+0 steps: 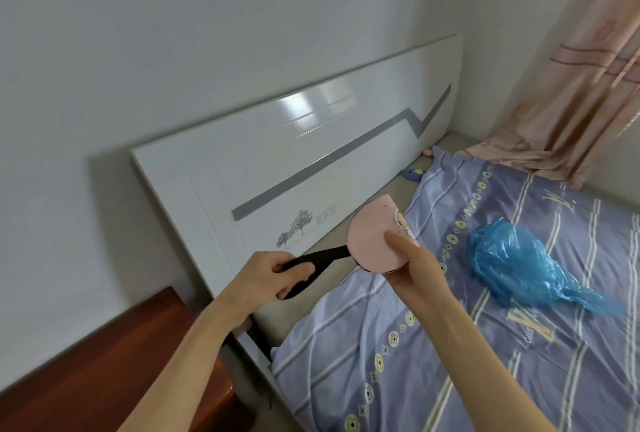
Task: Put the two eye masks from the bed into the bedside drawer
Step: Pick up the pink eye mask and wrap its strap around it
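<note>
A pink eye mask [372,241] with a cartoon print is held up above the head end of the bed. My right hand [415,269] pinches its lower right edge. Its black elastic strap [322,260] runs left into my left hand [266,275], which is closed around it. A second, dark blue eye mask [412,174] lies far back on the mattress beside the white headboard [277,161]. The brown wooden bedside cabinet [114,362] stands at the lower left; its drawer is not visible.
A crumpled blue plastic bag [519,262] lies on the purple striped quilt [450,345] to the right. Pink curtains [581,85] hang at the far right corner. A small pink item [427,152] lies by the headboard's far end.
</note>
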{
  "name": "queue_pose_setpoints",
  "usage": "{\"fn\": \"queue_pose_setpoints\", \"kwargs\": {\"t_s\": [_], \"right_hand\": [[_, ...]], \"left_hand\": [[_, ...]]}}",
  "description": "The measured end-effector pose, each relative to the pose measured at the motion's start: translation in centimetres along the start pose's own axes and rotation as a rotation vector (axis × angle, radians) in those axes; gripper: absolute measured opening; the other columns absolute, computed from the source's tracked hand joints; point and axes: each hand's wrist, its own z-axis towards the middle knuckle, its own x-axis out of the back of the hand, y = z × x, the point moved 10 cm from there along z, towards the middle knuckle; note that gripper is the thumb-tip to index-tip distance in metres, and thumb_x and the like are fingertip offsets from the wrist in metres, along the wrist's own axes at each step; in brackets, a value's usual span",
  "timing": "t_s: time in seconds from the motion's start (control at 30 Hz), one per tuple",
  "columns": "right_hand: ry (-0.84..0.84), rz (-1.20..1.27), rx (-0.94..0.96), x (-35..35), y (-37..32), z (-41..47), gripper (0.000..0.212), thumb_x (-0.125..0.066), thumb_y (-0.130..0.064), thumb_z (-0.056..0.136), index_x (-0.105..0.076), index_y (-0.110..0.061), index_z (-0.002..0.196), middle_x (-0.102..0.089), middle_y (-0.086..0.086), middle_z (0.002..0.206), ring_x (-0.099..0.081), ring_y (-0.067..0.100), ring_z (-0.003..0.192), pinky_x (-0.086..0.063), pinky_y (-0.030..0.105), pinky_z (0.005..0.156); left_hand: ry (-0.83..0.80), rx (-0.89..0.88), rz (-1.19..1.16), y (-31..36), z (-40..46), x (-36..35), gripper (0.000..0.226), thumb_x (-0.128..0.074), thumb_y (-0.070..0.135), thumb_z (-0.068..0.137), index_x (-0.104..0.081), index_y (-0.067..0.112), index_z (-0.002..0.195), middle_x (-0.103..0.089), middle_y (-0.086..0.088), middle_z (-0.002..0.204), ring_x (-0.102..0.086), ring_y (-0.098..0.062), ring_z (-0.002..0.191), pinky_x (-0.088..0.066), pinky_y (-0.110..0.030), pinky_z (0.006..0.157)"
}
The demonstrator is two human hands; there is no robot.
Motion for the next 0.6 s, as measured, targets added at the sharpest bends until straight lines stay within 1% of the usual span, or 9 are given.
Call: {"fn": "queue_pose_setpoints", "kwargs": {"t_s": [0.03,0.1,0.17,0.23,0.3,0.37,0.47,0.53,0.6], "right_hand": [[0.025,-0.009,-0.003,0.8,-0.1,0.0,0.021,-0.057,-0.006,0.084,-0.06,-0.01,0.104,-0.064,0.008,0.109,-0.061,0.025,0.102,-0.052,0.037,0.084],[0.055,-0.004,-0.016,1.9,0.1,0.0,0.023,-0.056,-0.005,0.085,-0.058,-0.007,0.108,-0.065,0.008,0.104,-0.062,0.025,0.097,-0.053,0.038,0.081],[0.035,0.024,-0.026,2.2,0.8,-0.2,0.021,-0.054,-0.005,0.086,-0.059,-0.008,0.106,-0.067,0.007,0.1,-0.063,0.024,0.094,-0.057,0.038,0.08],[-0.011,0.028,-0.018,1.9,1.4,-0.4,0.02,-0.055,-0.007,0.085,-0.062,-0.011,0.104,-0.07,0.005,0.1,-0.065,0.021,0.092,-0.059,0.033,0.077],[-0.053,-0.002,0.003,1.4,1.6,-0.8,0.024,-0.06,-0.011,0.08,-0.064,-0.013,0.104,-0.071,0.004,0.101,-0.066,0.02,0.092,-0.059,0.031,0.074],[-0.089,-0.057,0.023,0.9,1.6,-1.0,0.025,-0.066,-0.016,0.071,-0.07,-0.016,0.095,-0.073,0.001,0.093,-0.068,0.016,0.087,-0.058,0.028,0.069],[-0.124,-0.155,0.06,0.4,1.3,-1.2,0.022,-0.069,-0.021,0.066,-0.074,-0.017,0.087,-0.073,0.001,0.086,-0.067,0.014,0.079,-0.056,0.026,0.067],[-0.146,-0.244,0.091,-0.1,1.1,-1.3,0.028,-0.07,-0.023,0.068,-0.07,-0.012,0.093,-0.068,0.006,0.089,-0.064,0.017,0.081,-0.055,0.028,0.068],[-0.166,-0.359,0.111,-0.5,1.2,-1.5,0.024,-0.07,-0.023,0.071,-0.069,-0.01,0.091,-0.063,0.009,0.087,-0.06,0.021,0.081,-0.052,0.031,0.069]], "left_hand": [[-0.026,-0.013,-0.144,0.4,-0.1,-0.1,0.028,-0.063,0.035,0.08,-0.063,0.023,0.055,-0.045,0.009,0.042,-0.043,-0.008,0.046,-0.042,-0.016,0.057],[-0.066,-0.032,-0.574,0.9,0.1,-0.3,0.028,-0.056,0.035,0.08,-0.065,0.02,0.058,-0.044,0.008,0.045,-0.048,-0.011,0.052,-0.048,-0.023,0.065],[-0.068,-0.046,-0.942,1.3,0.3,-0.4,0.028,-0.052,0.031,0.084,-0.072,0.013,0.076,-0.057,0.003,0.054,-0.059,-0.014,0.061,-0.055,-0.026,0.07],[-0.042,-0.068,-1.108,1.5,0.6,-0.3,0.026,-0.05,0.02,0.085,-0.072,0.008,0.093,-0.072,-0.002,0.078,-0.067,-0.016,0.073,-0.057,-0.026,0.074],[-0.019,-0.091,-0.986,2.0,0.8,-0.5,0.027,-0.047,0.006,0.087,-0.068,0.01,0.103,-0.073,-0.004,0.101,-0.069,-0.017,0.077,-0.057,-0.027,0.073],[0.02,-0.09,-0.704,2.5,1.0,-0.8,0.039,-0.042,-0.007,0.088,-0.064,0.017,0.11,-0.069,-0.002,0.112,-0.069,-0.02,0.072,-0.058,-0.027,0.065],[0.071,-0.086,-0.327,3.2,1.2,-1.1,0.044,-0.053,-0.006,0.085,-0.059,0.022,0.118,-0.063,0.005,0.118,-0.067,-0.021,0.057,-0.055,-0.024,0.053],[0.049,-0.09,-0.228,3.6,1.2,-1.7,0.043,-0.059,-0.004,0.082,-0.06,0.019,0.117,-0.064,0.004,0.115,-0.065,-0.02,0.052,-0.053,-0.023,0.049],[0.055,-0.099,-0.118,4.0,1.4,-1.9,0.042,-0.064,0.0,0.08,-0.061,0.021,0.116,-0.067,0.002,0.111,-0.063,-0.013,0.056,-0.052,-0.02,0.052]]}}
